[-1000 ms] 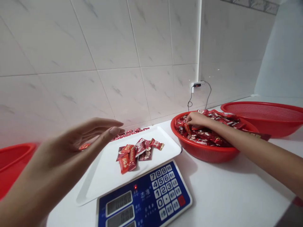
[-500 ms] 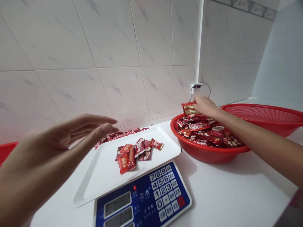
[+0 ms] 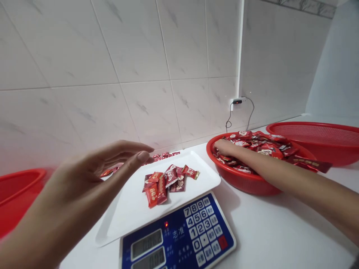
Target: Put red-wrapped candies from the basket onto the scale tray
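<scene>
My left hand (image 3: 95, 183) hovers over the left side of the scale's white tray (image 3: 204, 179), fingers stretched out and holding nothing. On that tray lies a small pile of red-wrapped candies (image 3: 162, 186). The tray sits on a blue-faced digital scale (image 3: 182, 233) with a number keypad and lit display. To the right, my right hand (image 3: 224, 147) reaches down into a red plastic basket (image 3: 246, 185) heaped with wrapped candies (image 3: 269, 149). Its fingers are hidden among the wrappers, so whether they grip one cannot be seen.
Another red basket (image 3: 331, 153) stands behind the full one at the right. A red container (image 3: 17, 201) is at the left edge. Along the tiled wall behind the tray lies a row of red packets (image 3: 166, 155). A power outlet with cords (image 3: 237, 102) is on the wall.
My right hand, which held a red and gold candy above the basket, has dropped into the heap at its left side. The view has shifted slightly; my left hand stays over the tray.
</scene>
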`<state>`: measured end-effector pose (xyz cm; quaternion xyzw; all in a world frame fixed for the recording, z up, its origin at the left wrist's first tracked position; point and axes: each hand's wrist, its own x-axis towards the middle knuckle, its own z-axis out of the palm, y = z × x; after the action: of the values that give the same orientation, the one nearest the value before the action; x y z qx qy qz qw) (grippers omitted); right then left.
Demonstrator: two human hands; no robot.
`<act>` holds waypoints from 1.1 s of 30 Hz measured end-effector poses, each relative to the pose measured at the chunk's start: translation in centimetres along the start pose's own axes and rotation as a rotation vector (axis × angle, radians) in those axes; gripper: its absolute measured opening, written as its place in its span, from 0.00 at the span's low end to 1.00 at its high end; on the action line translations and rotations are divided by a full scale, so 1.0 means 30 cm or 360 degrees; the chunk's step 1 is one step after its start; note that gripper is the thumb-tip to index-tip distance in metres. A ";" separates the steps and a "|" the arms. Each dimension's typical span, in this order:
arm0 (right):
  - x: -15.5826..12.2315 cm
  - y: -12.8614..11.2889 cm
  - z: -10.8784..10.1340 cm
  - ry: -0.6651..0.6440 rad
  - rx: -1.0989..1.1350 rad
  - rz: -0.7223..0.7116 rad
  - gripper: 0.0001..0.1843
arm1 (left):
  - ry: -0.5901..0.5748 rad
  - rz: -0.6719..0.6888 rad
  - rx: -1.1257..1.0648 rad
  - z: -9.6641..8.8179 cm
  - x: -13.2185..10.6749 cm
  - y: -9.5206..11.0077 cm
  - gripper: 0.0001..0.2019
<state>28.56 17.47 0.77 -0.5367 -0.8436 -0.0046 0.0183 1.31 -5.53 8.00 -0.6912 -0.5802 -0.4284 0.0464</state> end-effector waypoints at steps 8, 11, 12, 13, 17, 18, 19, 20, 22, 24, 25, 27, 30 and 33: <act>-0.018 0.023 -0.081 0.0012 0.0118 -0.0039 0.05 | -0.0090 -0.0015 -0.0111 0.022 0.026 -0.045 0.15; -0.022 -0.003 -0.024 -0.0039 0.0196 -0.0059 0.10 | -0.0485 -0.0105 0.0010 0.051 0.041 -0.075 0.18; -0.022 -0.009 -0.008 -0.0031 0.0211 -0.0054 0.12 | -0.0538 -0.0121 0.0039 0.055 0.044 -0.081 0.18; -0.022 -0.011 0.002 -0.0027 0.0224 -0.0047 0.13 | -0.0551 -0.0126 0.0050 0.055 0.045 -0.085 0.19; -0.025 0.017 -0.042 0.0028 0.0273 -0.0028 0.08 | -0.0486 -0.0091 0.0009 0.019 0.042 -0.082 0.19; -0.029 0.029 -0.070 0.0084 0.0298 -0.0025 0.05 | -0.0469 -0.0094 0.0001 0.008 0.041 -0.080 0.19; -0.037 0.038 -0.101 0.0179 0.0349 -0.0008 0.03 | -0.0449 -0.0103 -0.0002 -0.001 0.041 -0.079 0.19; -0.047 0.043 -0.133 0.0307 0.0436 0.0014 0.02 | -0.0427 -0.0114 -0.0004 -0.007 0.042 -0.078 0.19; -0.074 0.028 -0.191 0.0563 0.0743 0.0044 0.02 | -0.0415 -0.0144 -0.0015 -0.010 0.044 -0.077 0.19; -0.102 -0.026 -0.228 0.0651 0.1131 0.0000 0.02 | -0.0428 -0.0166 -0.0034 -0.005 0.047 -0.073 0.20; -0.112 -0.068 -0.234 0.0582 0.1280 -0.0059 0.03 | -0.0437 -0.0171 -0.0041 -0.002 0.047 -0.071 0.20; -0.121 -0.170 -0.224 0.0334 0.1400 -0.0193 0.03 | -0.0454 -0.0172 -0.0041 0.002 0.046 -0.065 0.20; -0.114 -0.323 -0.175 0.0091 0.1247 -0.0318 0.04 | -0.0438 -0.0157 -0.0032 -0.002 0.040 -0.060 0.20; -0.108 -0.412 -0.138 0.0096 0.1032 -0.0381 0.06 | -0.0395 -0.0125 -0.0065 -0.009 0.034 -0.062 0.19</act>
<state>18.83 9.18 4.95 -0.3998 -0.8572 0.2457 0.2123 -0.45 -4.30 8.03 -0.7165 -0.5992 -0.3527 -0.0566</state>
